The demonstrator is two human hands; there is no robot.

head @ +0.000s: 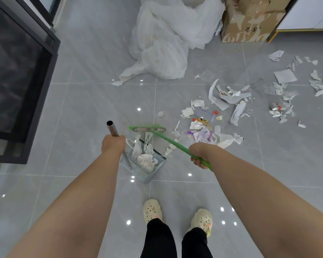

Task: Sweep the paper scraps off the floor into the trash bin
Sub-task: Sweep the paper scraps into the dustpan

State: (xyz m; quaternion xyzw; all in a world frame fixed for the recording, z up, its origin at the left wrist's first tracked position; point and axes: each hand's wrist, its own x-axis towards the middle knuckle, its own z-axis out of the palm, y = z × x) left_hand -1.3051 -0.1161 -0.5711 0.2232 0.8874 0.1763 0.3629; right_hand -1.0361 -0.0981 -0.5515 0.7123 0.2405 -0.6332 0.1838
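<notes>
head view: left hand (113, 146) fingers curled round dustpan (145, 177) pole (112, 129), right hand (199, 154) fingers wrapped on green broom (168, 141) stick. broom head at pan mouth; some paper scraps (146, 161) in pan, most on floor (82, 108) at rt.

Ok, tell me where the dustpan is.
In the head view the dustpan sits on the floor near centre, below the left hand, its mouth facing the green broom head.

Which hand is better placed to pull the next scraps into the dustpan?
The right hand: it grips the green broom, and the scraps lie on its side. The left hand only holds the dustpan by its metal handle.
</notes>
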